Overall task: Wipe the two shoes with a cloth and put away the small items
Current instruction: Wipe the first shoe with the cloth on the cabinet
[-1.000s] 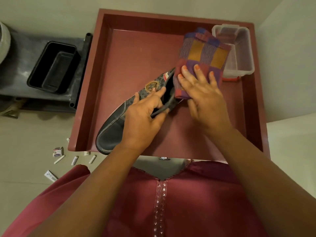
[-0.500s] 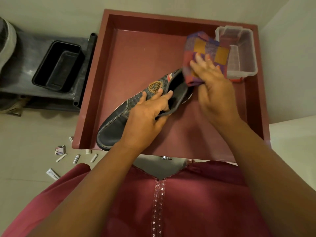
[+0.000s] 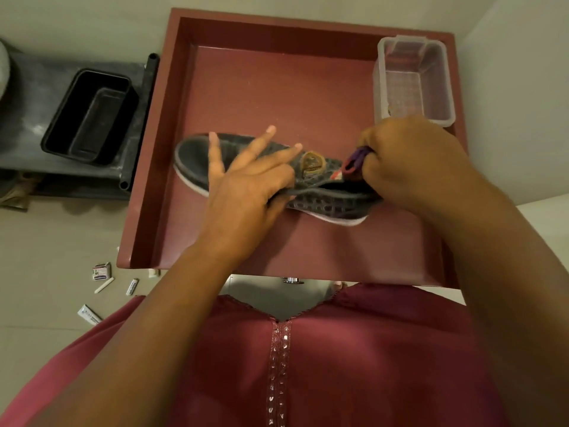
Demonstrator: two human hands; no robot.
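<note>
A dark grey shoe (image 3: 197,161) lies across the maroon tray (image 3: 154,180), toe to the left. My left hand (image 3: 246,186) is on its middle, fingers spread straight over the upper and thumb hooked into the opening. My right hand (image 3: 412,161) grips a bunched purple and red cloth (image 3: 354,160) against the shoe near its tongue. Most of the cloth is hidden in my fist. Small items lie on the floor at the left: a small box (image 3: 101,271), two white sticks (image 3: 104,286) and a tube (image 3: 89,314). Only one shoe is in view.
A clear plastic box (image 3: 412,81) stands in the tray's back right corner. A black bin (image 3: 89,115) sits on a grey shelf to the left of the tray. The tray has raised walls all round.
The shoe has turned from a diagonal to lie left to right across the tray. My right hand bunched the cloth and brought it down onto the shoe. My left fingers have spread out.
</note>
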